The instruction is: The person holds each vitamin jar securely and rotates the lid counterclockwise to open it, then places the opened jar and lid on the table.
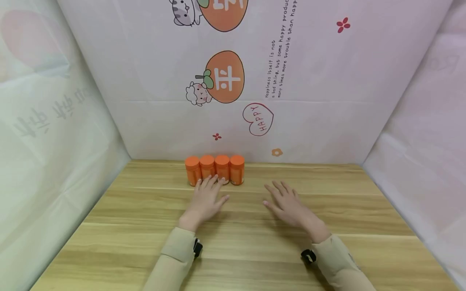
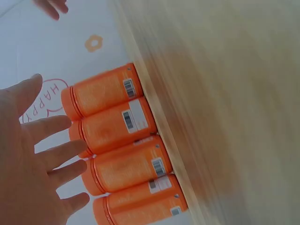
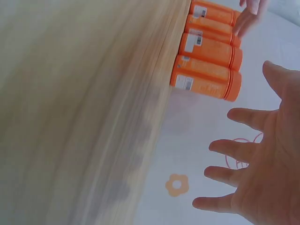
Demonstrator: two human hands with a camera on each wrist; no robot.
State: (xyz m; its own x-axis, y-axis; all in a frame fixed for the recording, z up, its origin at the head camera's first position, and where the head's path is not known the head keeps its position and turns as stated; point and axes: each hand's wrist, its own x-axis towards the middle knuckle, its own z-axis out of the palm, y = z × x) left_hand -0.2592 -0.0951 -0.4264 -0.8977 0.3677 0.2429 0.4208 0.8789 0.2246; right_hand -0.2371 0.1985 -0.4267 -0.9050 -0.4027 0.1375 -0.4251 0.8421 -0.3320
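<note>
Several orange bottles with orange screw caps stand upright in a tight row near the back of the wooden table. White labels with barcodes show on their sides in both wrist views. My left hand hovers in front of the row, its fingers spread and holding nothing; in the head view it partly covers the lower part of the middle bottles. To the right of the row, my right hand is over the table with fingers extended, apart from the bottles, and nothing is in it.
The wooden table reaches back to a white printed sheet with cartoon fruit and lettering. White sheets also form the left wall and right wall. A black strap is at the right wrist.
</note>
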